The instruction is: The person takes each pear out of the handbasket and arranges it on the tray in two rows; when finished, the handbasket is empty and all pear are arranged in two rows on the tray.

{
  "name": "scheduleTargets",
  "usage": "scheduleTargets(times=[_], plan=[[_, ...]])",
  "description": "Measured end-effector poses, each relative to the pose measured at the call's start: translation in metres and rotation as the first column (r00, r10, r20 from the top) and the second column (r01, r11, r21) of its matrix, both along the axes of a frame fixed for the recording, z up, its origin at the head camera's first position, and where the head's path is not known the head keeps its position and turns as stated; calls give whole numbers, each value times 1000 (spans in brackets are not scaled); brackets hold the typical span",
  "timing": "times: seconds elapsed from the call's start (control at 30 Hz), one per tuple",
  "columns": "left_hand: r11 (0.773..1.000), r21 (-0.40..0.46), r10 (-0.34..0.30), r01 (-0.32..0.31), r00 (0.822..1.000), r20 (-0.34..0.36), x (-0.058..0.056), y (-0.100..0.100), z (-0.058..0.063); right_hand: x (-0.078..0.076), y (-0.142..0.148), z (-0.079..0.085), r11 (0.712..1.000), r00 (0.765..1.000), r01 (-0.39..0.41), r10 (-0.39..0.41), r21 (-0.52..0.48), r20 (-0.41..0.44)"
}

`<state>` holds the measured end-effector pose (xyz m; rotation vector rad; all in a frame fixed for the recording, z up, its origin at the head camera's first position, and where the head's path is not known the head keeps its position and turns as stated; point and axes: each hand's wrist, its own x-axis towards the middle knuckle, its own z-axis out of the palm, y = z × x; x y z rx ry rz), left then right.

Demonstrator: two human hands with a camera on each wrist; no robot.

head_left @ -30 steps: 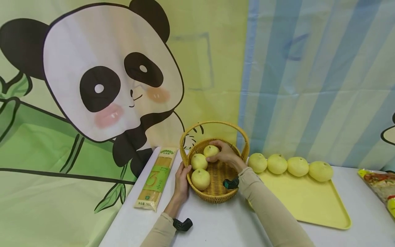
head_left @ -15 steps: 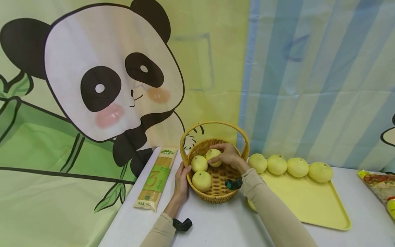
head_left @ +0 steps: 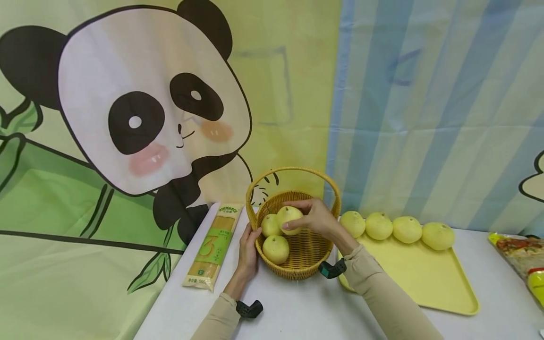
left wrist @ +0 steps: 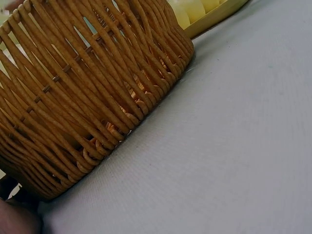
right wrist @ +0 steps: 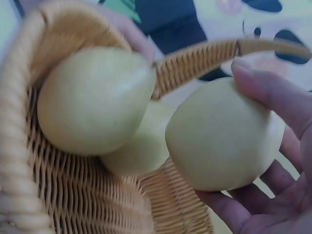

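Note:
My right hand [head_left: 318, 219] holds a pale yellow pear [head_left: 290, 220] between thumb and fingers, over the wicker basket [head_left: 312, 270]. In the right wrist view this held pear [right wrist: 224, 136] is raised beside the others. Two more pears sit in the left part of the basket, a front pear [head_left: 276, 250] and a back pear [head_left: 270, 226], which the held one partly overlaps in the head view. My left hand [head_left: 248, 250] grips the basket's left rim. The left wrist view shows the woven basket wall [left wrist: 92, 83] standing on the table, with part of the hand [left wrist: 17, 217] at the lower left corner.
A yellow tray [head_left: 429, 278] lies right of the basket, with several pears [head_left: 407, 229] lined along its far edge. A packet of noodles [head_left: 214, 248] lies to the left. Another food packet [head_left: 520, 255] is at the far right. A panda-printed curtain [head_left: 293, 94] hangs behind the table.
My right hand has lifted the pear from the back of the basket and brought it nearer and higher, partly in front of the back pear. The left hand stays on the rim.

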<state>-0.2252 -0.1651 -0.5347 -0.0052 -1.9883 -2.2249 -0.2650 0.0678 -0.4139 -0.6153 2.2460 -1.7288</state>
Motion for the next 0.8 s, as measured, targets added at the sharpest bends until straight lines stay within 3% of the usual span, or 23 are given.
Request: scheduleTargets(times=[0.23,0.37,0.53,0.8], plan=[[1000,-4,-3,3,1000,-5,1,0,0,28,17,18,999,996,-32,29,-35,-81],[1000,-5,-12,12,1000,-9,0,0,-1,41,39,23,993,993,-49,37,-107,-111],[1000,2,-16,17,1000,-16,-3,-1,-2,51,71,19,979,991,-55,29,-195,-134],[1000,8,-16,16,1000,-3,-2,-1,-2,61,114,7,979,989,36,-64,-200,-134]])
